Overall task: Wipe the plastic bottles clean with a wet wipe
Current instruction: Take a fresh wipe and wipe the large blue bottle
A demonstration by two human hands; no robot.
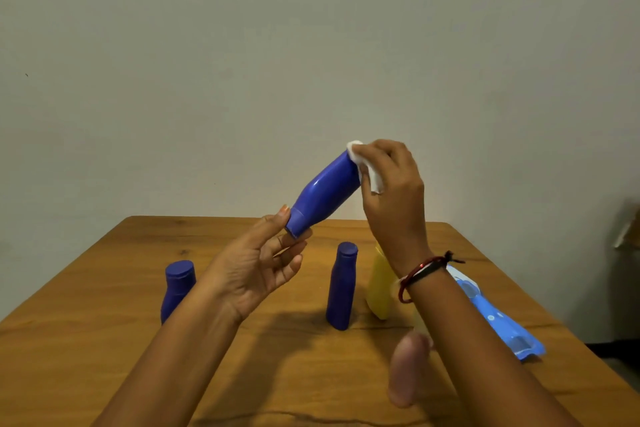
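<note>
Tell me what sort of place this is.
Probably a plain room in a home, though that is a guess. A wooden table stands against a bare pale wall, with household plastic bottles and a blue pack of wipes on it; no workshop or kitchen fittings show.

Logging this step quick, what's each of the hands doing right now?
Left hand: pinching the cap end of the tilted blue plastic bottle.
Right hand: holding a white wet wipe against that bottle's base.
</note>
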